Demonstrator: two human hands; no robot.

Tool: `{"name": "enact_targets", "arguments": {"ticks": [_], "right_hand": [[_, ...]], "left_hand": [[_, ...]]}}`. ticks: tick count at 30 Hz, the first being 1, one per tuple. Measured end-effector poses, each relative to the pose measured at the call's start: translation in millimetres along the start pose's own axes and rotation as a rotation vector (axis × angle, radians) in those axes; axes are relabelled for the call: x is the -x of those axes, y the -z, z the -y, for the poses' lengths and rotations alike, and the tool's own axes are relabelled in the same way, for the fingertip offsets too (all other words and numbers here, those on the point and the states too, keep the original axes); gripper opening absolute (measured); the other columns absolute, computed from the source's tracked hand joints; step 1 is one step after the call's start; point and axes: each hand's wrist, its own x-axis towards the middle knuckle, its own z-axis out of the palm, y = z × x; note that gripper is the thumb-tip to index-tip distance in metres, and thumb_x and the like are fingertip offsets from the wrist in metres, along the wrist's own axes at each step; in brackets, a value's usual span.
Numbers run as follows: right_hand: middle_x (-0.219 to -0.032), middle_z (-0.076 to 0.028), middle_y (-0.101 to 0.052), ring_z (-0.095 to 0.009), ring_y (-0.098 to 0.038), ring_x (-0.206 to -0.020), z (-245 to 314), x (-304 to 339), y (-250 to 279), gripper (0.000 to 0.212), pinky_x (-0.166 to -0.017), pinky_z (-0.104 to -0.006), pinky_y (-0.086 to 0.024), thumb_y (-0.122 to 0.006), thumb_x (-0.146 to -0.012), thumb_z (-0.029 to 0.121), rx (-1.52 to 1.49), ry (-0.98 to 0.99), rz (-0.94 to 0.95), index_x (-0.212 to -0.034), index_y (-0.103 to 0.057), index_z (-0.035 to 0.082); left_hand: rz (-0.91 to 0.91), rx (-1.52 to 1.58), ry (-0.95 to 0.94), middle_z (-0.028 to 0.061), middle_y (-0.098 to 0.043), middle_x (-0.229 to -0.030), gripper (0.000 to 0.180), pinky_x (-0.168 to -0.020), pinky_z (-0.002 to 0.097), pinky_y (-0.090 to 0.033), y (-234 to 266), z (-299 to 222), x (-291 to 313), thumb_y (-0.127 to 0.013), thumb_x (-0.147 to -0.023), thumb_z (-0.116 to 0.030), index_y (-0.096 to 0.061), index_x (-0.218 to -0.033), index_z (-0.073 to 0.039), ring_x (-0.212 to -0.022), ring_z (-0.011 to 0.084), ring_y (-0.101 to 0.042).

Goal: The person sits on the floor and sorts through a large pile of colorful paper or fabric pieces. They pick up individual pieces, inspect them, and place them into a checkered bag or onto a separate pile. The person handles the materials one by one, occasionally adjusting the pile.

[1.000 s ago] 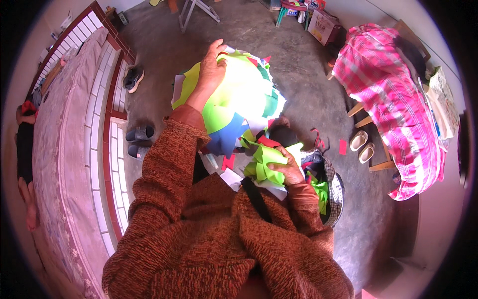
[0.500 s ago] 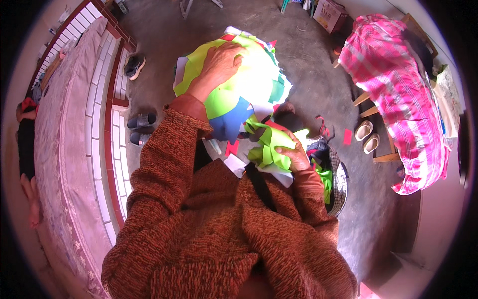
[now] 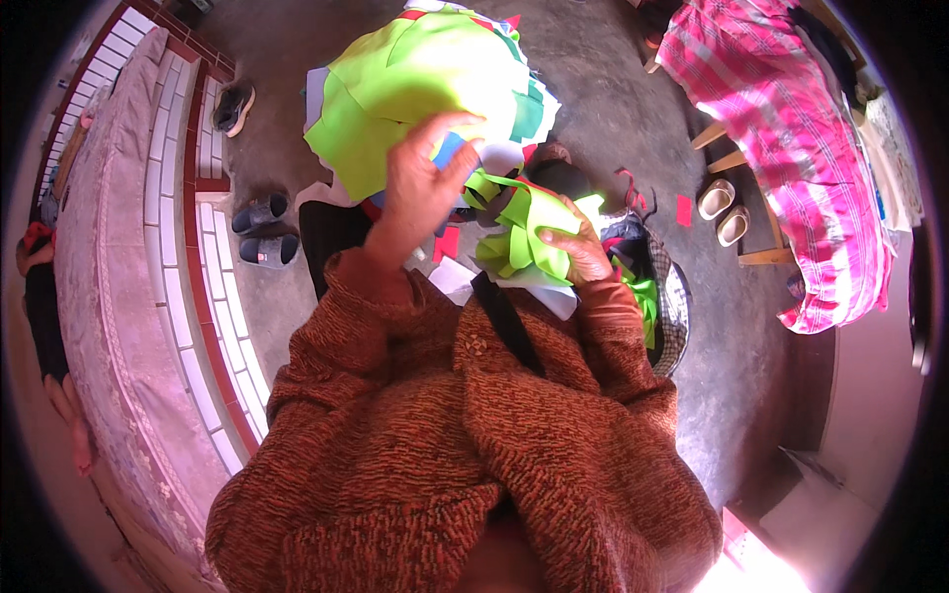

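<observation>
My right hand (image 3: pixel 585 249) grips a bunch of bright yellow-green fabric pieces (image 3: pixel 529 232) over my lap, with a white piece beneath. My left hand (image 3: pixel 420 178) is raised at the near edge of a large heap of fabric pieces (image 3: pixel 415 69), fingers and thumb apart. Yellow-green cloth covers most of the heap's top; green, white, red and blue bits show around its edges. Blue cloth appears between my left thumb and fingers, seemingly behind them. Red scraps (image 3: pixel 446 244) and a white piece (image 3: pixel 453 281) lie just below my hands.
A checked bag (image 3: pixel 674 306) with green cloth stands by my right arm. Pale shoes (image 3: pixel 724 212) and a pink plaid cover (image 3: pixel 761 138) over wooden legs are at right. Dark slippers (image 3: pixel 265 232), a dark shoe (image 3: pixel 234 109) and a cloth-covered bed (image 3: pixel 119 227) are at left.
My left hand has come off the top of the heap and drawn back toward me, its fingers now apart. My right hand still grips the yellow-green pieces. The whole view has shifted.
</observation>
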Motion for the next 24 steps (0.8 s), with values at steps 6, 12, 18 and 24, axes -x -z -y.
{"name": "enact_targets", "arguments": {"ticks": [6,12,18,24], "right_hand": [[-0.112,-0.006,-0.060,-0.017,-0.058,-0.101,-2,-1,1,0.058,-0.091,-0.0312,-0.046,-0.070,-0.071,-0.007,-0.018,0.016,-0.007,-0.125,-0.050,0.003],[-0.108,-0.003,-0.061,-0.014,-0.058,-0.098,-11,-4,11,0.055,-0.087,-0.0285,-0.047,-0.069,-0.072,-0.010,0.033,0.000,0.006,-0.122,-0.052,0.006],[-0.104,0.000,-0.060,-0.011,-0.056,-0.096,-6,0,1,0.049,-0.085,-0.0257,-0.046,-0.070,-0.073,-0.007,0.216,0.017,0.047,-0.117,-0.053,0.006],[-0.103,0.000,-0.059,-0.011,-0.055,-0.095,-9,-1,10,0.051,-0.086,-0.0265,-0.045,-0.071,-0.072,-0.005,0.232,-0.024,0.061,-0.118,-0.053,0.006]], "left_hand": [[0.148,0.071,0.054,0.0092,-0.061,-0.074,0.012,-0.057,0.0265,-0.045,-33,18,41,-0.067,-0.081,-0.009,-0.061,-0.088,0.000,-0.062,0.0134,-0.057],[0.378,-0.056,0.305,0.0060,-0.060,-0.066,0.027,-0.056,0.0245,-0.043,-35,12,40,-0.067,-0.084,-0.025,-0.063,-0.088,0.001,-0.062,0.0072,-0.054],[0.284,-0.002,0.230,0.0133,-0.061,-0.070,0.025,-0.055,0.0326,-0.044,-54,31,47,-0.068,-0.079,-0.027,-0.067,-0.091,-0.005,-0.059,0.0252,-0.059],[0.293,0.163,0.097,0.0076,-0.062,-0.081,0.016,-0.064,0.0258,-0.047,-46,14,42,-0.061,-0.086,-0.009,-0.063,-0.095,0.003,-0.071,0.0103,-0.057]]}}
